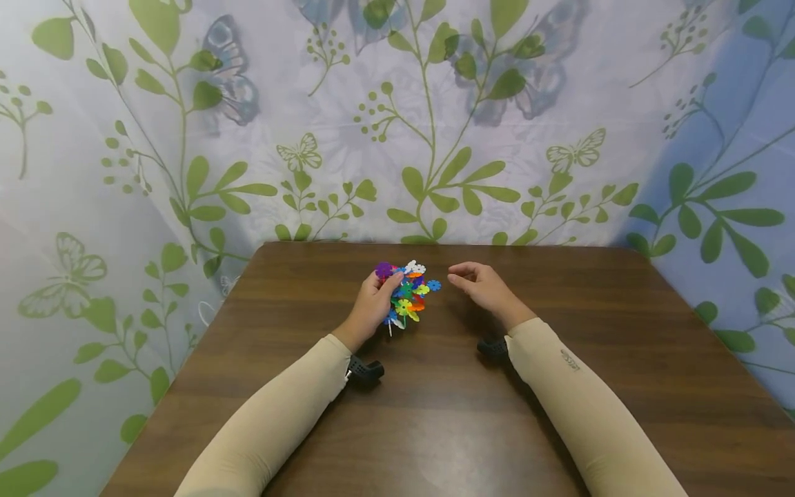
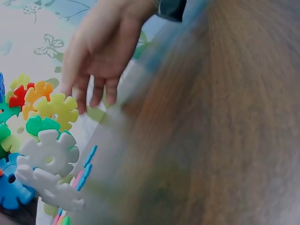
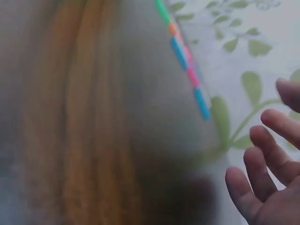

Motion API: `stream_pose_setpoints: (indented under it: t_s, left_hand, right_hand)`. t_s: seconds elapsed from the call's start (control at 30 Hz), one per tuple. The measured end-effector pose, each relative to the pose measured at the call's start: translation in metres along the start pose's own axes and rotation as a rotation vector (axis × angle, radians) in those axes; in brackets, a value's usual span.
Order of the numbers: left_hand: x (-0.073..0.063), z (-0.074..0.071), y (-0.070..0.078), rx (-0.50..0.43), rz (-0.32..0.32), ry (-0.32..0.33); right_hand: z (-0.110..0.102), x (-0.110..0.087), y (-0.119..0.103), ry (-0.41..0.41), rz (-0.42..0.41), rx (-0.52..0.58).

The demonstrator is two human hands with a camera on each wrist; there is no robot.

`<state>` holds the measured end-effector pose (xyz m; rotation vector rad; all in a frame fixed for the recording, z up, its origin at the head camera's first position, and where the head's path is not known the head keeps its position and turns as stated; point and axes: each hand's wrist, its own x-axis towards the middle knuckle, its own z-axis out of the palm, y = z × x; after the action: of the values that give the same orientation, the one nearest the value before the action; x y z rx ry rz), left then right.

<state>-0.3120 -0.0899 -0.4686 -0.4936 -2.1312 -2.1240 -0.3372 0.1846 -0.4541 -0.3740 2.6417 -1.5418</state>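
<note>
Left hand (image 1: pixel 368 307) pinches the cluster of flower discs (image 1: pixel 407 291) under its thumb; the empty right hand (image 1: pixel 486 288), fingers loosely spread, hovers just beside the cluster's outermost blue disc (image 1: pixel 434 285). Gripping near wherever the right hand presses should best stop the cluster flexing.

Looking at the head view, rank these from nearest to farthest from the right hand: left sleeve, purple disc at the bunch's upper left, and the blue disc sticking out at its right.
From the right hand:
1. Blue disc, jutting from the right edge of the bunch.
2. Purple disc, at the bunch's upper left.
3. Left sleeve, at the picture's lower left.
</note>
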Motion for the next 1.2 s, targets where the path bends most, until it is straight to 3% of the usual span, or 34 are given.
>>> stream_pose_setpoints:
  t_s: [0.33, 0.47, 0.73, 0.9, 1.07, 1.2]
  left_hand:
    - [-0.006, -0.001, 0.000, -0.032, -0.057, -0.011]
    - [-0.008, 0.001, -0.001, -0.018, -0.035, 0.006]
    - [-0.008, 0.002, -0.001, -0.020, -0.040, -0.019]
    - [-0.009, 0.004, 0.002, -0.036, -0.071, -0.022]
    - [-0.008, 0.005, 0.005, -0.066, -0.077, -0.043]
    - [-0.007, 0.006, 0.007, -0.079, -0.120, -0.090]
  right_hand:
    - [0.006, 0.033, 0.015, -0.128, -0.066, -0.245]
    - [0.012, 0.037, 0.013, -0.169, -0.110, -0.274]
    - [0.021, 0.031, 0.012, -0.142, -0.113, -0.282]
    - [0.021, 0.022, 0.010, -0.135, -0.115, -0.197]
    - [0.015, 0.011, 0.008, -0.104, -0.111, -0.024]
    - [0.007, 0.001, 0.002, -0.079, -0.075, 0.110]
